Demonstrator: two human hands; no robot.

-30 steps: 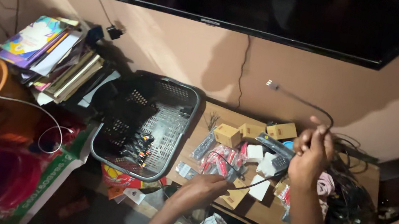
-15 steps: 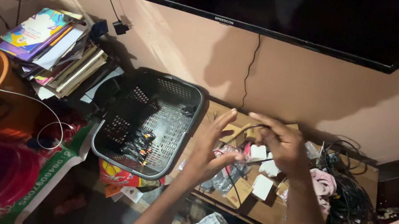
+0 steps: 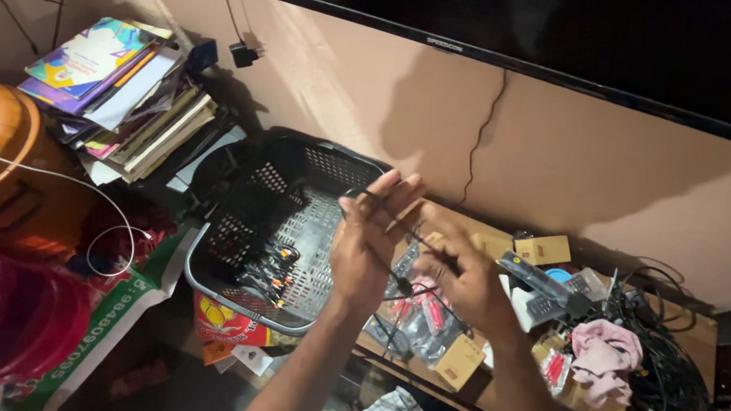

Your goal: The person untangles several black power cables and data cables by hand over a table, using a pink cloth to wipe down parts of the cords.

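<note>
Both hands work a thin black cable [image 3: 418, 241]: left hand [image 3: 366, 245] pinches one end, right hand [image 3: 467, 285] grips beside it, basket [image 3: 232, 214] just left.

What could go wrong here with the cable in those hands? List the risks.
1. The thin black cable stretched between the left hand and right hand trails down toward the cluttered table; it could snag the small packets and drag them off.
2. The tangled wire pile lies close by; loose ends may knot together.
3. Dim light makes fine handling error-prone.
</note>
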